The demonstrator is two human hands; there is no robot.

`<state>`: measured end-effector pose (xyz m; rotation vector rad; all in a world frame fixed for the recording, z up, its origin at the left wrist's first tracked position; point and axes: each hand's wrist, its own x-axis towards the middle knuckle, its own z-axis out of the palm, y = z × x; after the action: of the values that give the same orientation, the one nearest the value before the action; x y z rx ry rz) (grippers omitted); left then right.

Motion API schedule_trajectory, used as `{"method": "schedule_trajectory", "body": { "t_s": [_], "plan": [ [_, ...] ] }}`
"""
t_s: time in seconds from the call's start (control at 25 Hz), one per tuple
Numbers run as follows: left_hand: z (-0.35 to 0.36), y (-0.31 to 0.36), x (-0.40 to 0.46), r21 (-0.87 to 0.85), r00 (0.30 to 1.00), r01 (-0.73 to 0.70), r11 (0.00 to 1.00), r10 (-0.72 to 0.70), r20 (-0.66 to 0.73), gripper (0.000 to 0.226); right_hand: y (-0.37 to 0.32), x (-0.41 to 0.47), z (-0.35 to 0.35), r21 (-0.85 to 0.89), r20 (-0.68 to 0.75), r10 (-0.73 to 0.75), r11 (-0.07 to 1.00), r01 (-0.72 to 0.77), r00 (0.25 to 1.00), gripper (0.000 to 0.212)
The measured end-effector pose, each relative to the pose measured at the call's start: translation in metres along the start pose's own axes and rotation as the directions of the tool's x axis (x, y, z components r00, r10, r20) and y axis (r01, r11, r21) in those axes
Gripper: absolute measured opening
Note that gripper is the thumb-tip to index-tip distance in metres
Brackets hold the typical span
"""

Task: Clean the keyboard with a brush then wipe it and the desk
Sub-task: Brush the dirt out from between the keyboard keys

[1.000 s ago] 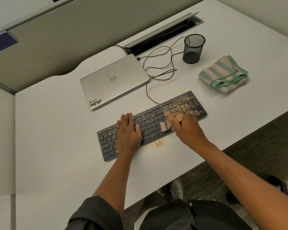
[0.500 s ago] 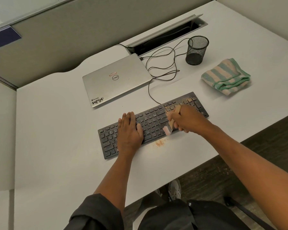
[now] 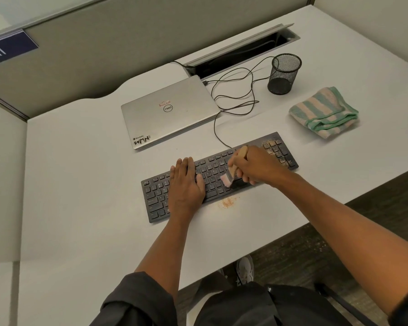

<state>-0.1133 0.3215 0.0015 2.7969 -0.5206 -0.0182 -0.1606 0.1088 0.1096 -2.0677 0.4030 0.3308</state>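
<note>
The right hand (image 3: 257, 166) grips a wooden, pink-bristled brush (image 3: 232, 170), now further left on the crumb-dusted black keyboard (image 3: 280, 149) (flat, relaxed left hand (image 3: 185, 182) steadying it).

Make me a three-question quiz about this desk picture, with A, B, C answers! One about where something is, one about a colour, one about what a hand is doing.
1. Where is the little pile of crumbs?
A. On the desk just in front of the keyboard
B. On the laptop
C. Inside the mesh cup

2. What colours are the folded cloth?
A. Red and black
B. Green and pale pink stripes
C. Plain blue

3. What is the right hand doing?
A. Lying flat
B. Holding the cloth
C. Holding the brush

Answers: 1 A, the orange specks lie beside the keyboard's near edge. 2 B, the stripes show clearly. 3 C, its fingers curl round the wooden handle.
</note>
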Motion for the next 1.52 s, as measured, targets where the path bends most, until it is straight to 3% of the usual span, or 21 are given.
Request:
{"method": "schedule_trajectory", "body": {
  "t_s": [0.08, 0.16, 0.2, 0.28, 0.4, 0.48, 0.6, 0.68, 0.8, 0.88, 1.08, 1.16, 1.28, 1.36, 1.52],
  "plan": [
    [0.0, 0.0, 0.001, -0.004, 1.0, 0.0, 1.0, 0.0, -0.006, 0.071, 0.002, 0.0, -0.003, -0.125, -0.043, 0.017, 0.992, -0.022, 0.999, 0.029],
    [0.002, -0.001, 0.0, -0.008, 1.0, 0.005, 1.0, -0.005, -0.005, 0.069, 0.008, 0.003, -0.014, -0.312, -0.166, -0.013, 0.949, -0.04, 0.986, 0.035],
    [0.002, -0.001, 0.0, -0.013, 1.0, 0.008, 1.0, -0.008, -0.002, 0.068, 0.01, 0.004, -0.019, -0.326, -0.219, -0.034, 0.944, -0.041, 0.975, 0.035],
    [0.002, -0.001, 0.0, -0.022, 1.0, 0.013, 1.0, -0.013, 0.007, 0.067, 0.011, 0.003, -0.024, -0.2, -0.228, -0.032, 0.98, -0.015, 0.973, 0.031],
    [0.002, -0.001, 0.0, -0.014, 1.0, 0.007, 1.0, -0.007, 0.0, 0.069, 0.016, -0.002, -0.012, -0.022, -0.071, 0.008, 1.0, -0.01, 0.997, 0.024],
    [0.003, -0.001, 0.0, -0.019, 1.0, 0.006, 1.0, -0.006, 0.0, 0.07, 0.023, -0.002, -0.01, -0.135, -0.108, 0.02, 0.99, -0.034, 0.994, 0.026],
    [0.004, -0.003, 0.0, -0.012, 1.0, 0.002, 1.0, -0.002, -0.005, 0.069, 0.02, -0.005, -0.023, -0.306, -0.333, -0.059, 0.951, -0.049, 0.941, 0.026],
    [0.004, -0.003, 0.0, -0.007, 1.0, 0.002, 1.0, -0.002, 0.0, 0.069, 0.011, -0.009, -0.02, -0.166, -0.342, -0.103, 0.985, 0.048, 0.934, 0.016],
    [0.004, -0.003, 0.0, -0.004, 1.0, 0.001, 1.0, -0.001, -0.001, 0.07, 0.002, -0.013, 0.01, 0.061, -0.182, -0.09, 0.993, 0.102, 0.979, 0.01],
    [0.004, -0.003, 0.0, -0.009, 1.0, 0.001, 1.0, -0.001, -0.003, 0.07, 0.005, -0.009, 0.024, 0.038, -0.142, -0.079, 0.996, 0.085, 0.987, 0.01],
    [0.004, -0.003, 0.0, -0.008, 1.0, -0.002, 1.0, 0.002, -0.001, 0.068, -0.002, 0.008, 0.007, -0.256, -0.349, -0.179, 0.962, 0.09, 0.92, 0.013],
    [0.004, -0.003, 0.0, -0.002, 1.0, -0.007, 1.0, 0.007, -0.002, 0.068, -0.012, 0.011, 0.005, -0.185, -0.353, -0.191, 0.974, 0.132, 0.916, 0.011],
    [0.004, -0.003, 0.0, 0.004, 1.0, -0.012, 1.0, 0.012, 0.0, 0.069, -0.022, 0.015, 0.02, 0.1, -0.142, -0.122, 0.986, 0.136, 0.982, 0.01],
    [0.004, -0.003, -0.001, 0.002, 1.0, -0.013, 1.0, 0.013, 0.006, 0.07, -0.018, 0.018, 0.027, 0.061, -0.078, -0.105, 0.992, 0.109, 0.991, 0.011],
    [0.004, -0.003, 0.0, -0.009, 1.0, -0.004, 1.0, 0.004, 0.005, 0.069, -0.012, 0.031, 0.01, -0.196, -0.331, -0.192, 0.972, 0.132, 0.924, 0.012]
  ]
}}
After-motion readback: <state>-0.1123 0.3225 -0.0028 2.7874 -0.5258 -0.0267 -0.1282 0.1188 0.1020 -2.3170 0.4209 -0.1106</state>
